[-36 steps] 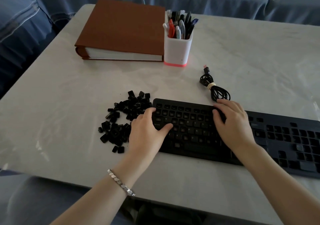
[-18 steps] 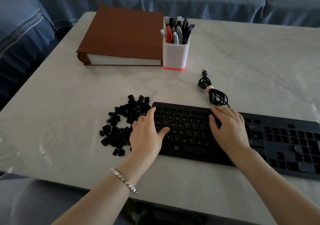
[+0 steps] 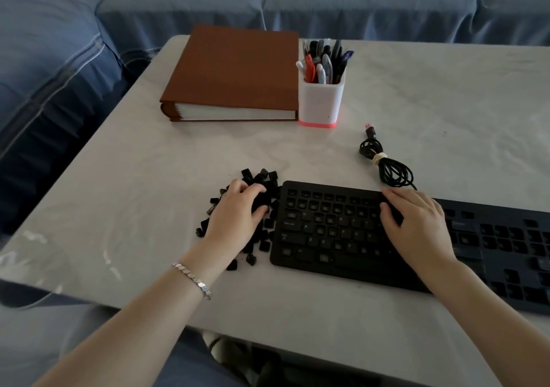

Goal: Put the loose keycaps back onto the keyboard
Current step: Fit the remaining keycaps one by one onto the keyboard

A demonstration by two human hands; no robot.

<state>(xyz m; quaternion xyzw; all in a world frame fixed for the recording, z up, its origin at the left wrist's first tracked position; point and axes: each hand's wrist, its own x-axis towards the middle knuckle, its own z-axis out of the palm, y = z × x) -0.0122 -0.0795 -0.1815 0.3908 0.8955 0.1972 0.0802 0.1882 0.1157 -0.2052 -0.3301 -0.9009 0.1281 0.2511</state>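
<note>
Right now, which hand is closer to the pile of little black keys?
Left. The left hand lies on the keycap pile; the right hand rests on the keyboard, off to the pile's right.

Both forearms were bare. L wrist wore a slim silver bracelet (image 3: 193, 279) of small faceted metal links, w/ blue-grey fabric (image 3: 89, 345) over the lap.

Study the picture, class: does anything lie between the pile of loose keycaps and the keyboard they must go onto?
Nothing visible does. The keycaps lie beside the keyboard at its left edge, the left hand on them. The right hand rests on the keyboard's middle, covering that part.
</note>
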